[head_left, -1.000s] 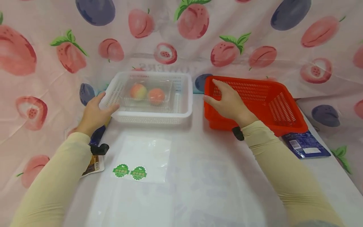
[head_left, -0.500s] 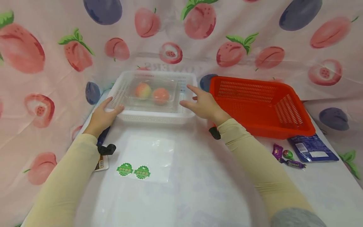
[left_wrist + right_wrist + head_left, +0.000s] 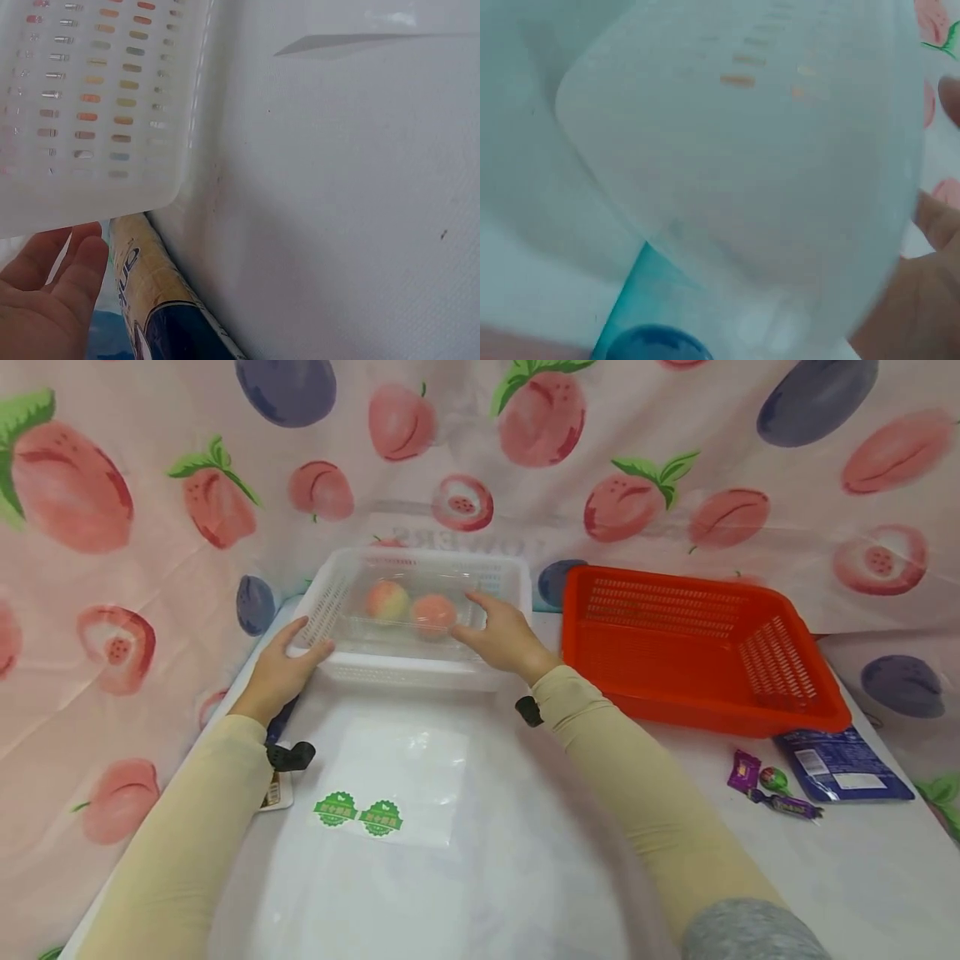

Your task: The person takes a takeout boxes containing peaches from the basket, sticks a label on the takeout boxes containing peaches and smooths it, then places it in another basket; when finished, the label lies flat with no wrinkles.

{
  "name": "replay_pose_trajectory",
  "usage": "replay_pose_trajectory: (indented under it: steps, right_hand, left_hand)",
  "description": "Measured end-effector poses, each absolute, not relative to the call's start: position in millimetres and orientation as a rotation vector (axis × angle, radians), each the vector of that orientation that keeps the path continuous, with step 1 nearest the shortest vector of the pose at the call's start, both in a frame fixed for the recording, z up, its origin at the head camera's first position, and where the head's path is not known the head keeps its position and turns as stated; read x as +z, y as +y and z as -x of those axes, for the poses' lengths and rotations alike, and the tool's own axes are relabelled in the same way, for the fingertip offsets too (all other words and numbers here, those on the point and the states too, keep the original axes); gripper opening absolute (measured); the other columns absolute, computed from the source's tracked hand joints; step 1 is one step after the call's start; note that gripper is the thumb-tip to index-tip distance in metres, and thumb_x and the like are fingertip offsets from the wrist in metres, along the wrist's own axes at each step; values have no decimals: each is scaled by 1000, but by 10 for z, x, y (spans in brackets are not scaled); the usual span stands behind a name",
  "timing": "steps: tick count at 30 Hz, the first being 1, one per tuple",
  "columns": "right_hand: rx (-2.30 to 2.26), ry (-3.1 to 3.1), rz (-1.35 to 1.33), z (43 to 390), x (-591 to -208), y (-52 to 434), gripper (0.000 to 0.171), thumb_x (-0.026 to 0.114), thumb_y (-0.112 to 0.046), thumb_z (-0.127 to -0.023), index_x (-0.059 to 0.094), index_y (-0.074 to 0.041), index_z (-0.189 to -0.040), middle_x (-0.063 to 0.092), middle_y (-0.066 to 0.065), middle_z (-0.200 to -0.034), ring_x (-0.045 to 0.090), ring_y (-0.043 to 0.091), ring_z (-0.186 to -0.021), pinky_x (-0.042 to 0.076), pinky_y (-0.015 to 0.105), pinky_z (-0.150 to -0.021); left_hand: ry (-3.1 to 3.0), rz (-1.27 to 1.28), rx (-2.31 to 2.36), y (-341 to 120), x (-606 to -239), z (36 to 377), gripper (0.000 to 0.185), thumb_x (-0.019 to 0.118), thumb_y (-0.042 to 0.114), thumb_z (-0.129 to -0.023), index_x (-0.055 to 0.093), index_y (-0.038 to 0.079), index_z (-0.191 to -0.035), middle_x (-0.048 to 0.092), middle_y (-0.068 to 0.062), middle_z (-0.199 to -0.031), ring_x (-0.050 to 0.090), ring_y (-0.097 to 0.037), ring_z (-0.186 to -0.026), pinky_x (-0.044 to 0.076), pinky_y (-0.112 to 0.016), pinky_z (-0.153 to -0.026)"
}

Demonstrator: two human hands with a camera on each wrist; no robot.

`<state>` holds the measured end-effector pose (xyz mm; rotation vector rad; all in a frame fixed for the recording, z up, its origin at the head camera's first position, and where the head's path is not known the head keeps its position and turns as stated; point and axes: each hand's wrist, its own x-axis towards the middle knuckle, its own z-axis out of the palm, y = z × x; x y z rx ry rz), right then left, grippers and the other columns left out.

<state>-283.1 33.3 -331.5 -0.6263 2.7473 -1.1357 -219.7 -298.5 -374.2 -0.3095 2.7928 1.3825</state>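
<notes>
A white plastic basket stands at the back left of the table in the head view. Inside it lies a clear plastic box with two peach-like fruits in it. My left hand is at the basket's left front corner, thumb and fingers spread. In the left wrist view, these fingers come right up to the basket's corner. My right hand reaches over the basket's right side, fingertips at the box's right end, thumb and index finger apart. The right wrist view shows the basket's wall beside this hand.
A red basket stands at right. Beside it lie a blue pouch and several small wrapped candies. A clear bag with green stickers lies in front. A beige-and-blue packet sits under my left hand.
My right hand has moved left from the red basket to over the white basket, by the box. The candies have come into view. My left hand stays near its corner.
</notes>
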Motion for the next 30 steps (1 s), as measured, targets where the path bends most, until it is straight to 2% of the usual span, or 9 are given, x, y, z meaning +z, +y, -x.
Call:
replay_pose_trajectory:
  steps: [4, 12, 14, 17, 19, 21, 23, 27, 30]
  right_hand:
    - [-1118, 2775, 584, 2898, -3323, 223, 71, 60, -43, -99, 35, -8, -156, 37, 8, -158, 31, 25, -146, 25, 36, -117]
    - [-1067, 2712, 358, 3027, -3407, 138, 74, 56, -48, -100, 26, -18, -160, 39, 11, -157, 38, 30, -142, 34, 44, -113]
    - [-1071, 2687, 336, 3052, -3422, 121, 74, 56, -48, -100, 25, -18, -160, 44, 13, -153, 52, 31, -128, 43, 43, -105]
    - [-1112, 2641, 286, 3085, -3444, 110, 74, 58, -47, -100, 25, -20, -160, 61, 14, -129, 64, 28, -90, 54, 39, -82]
    - [-1143, 2609, 254, 3105, -3457, 106, 74, 58, -47, -100, 24, -22, -161, 64, 13, -102, 57, 23, -66, 52, 35, -66]
    - [-1162, 2589, 234, 3122, -3466, 102, 74, 57, -48, -100, 23, -23, -161, 59, 9, -83, 51, 19, -58, 49, 32, -61]
    - [-1184, 2574, 233, 3133, -3476, 100, 73, 56, -47, -101, 23, -23, -161, 51, 5, -75, 48, 16, -54, 48, 30, -58]
    - [-1280, 2488, 245, 3144, -3500, 110, 72, 58, -43, -101, 23, -23, -161, 53, 8, -80, 48, 15, -54, 49, 29, -60]
    - [-1346, 2400, 271, 3149, -3517, 127, 71, 61, -39, -100, 25, -21, -160, 58, 12, -107, 53, 17, -62, 53, 31, -65]
  left_hand:
    - [2781, 312, 1389, -3000, -3748, 2195, 96, 57, 71, -88, 12, 29, -162, 12, -18, -165, 10, -44, -149, 10, -71, -112]
    - [2782, 301, 1376, -3003, -3745, 2209, 91, 58, 65, -92, 12, 29, -163, 13, -18, -165, 10, -45, -149, 11, -72, -110]
    - [2780, 309, 1371, -3009, -3744, 2209, 92, 57, 67, -91, 12, 29, -163, 12, -18, -165, 9, -45, -149, 11, -73, -110]
    - [2775, 327, 1354, -3010, -3739, 2215, 97, 56, 73, -87, 11, 31, -162, 11, -16, -166, 8, -44, -149, 11, -73, -110]
    - [2775, 333, 1355, -3009, -3736, 2216, 99, 56, 75, -86, 11, 32, -162, 10, -16, -166, 7, -44, -149, 10, -74, -109]
    - [2772, 341, 1351, -3010, -3731, 2215, 100, 56, 76, -85, 10, 33, -162, 10, -15, -166, 7, -44, -150, 10, -74, -109]
    - [2769, 341, 1356, -3009, -3729, 2209, 99, 56, 75, -85, 10, 33, -162, 9, -15, -166, 7, -44, -150, 10, -75, -109]
    - [2762, 333, 1357, -3009, -3729, 2203, 96, 56, 72, -88, 10, 32, -162, 9, -15, -166, 7, -44, -150, 10, -74, -109]
    - [2762, 330, 1353, -3001, -3724, 2205, 94, 56, 70, -90, 10, 32, -162, 9, -14, -167, 7, -43, -150, 10, -74, -109]
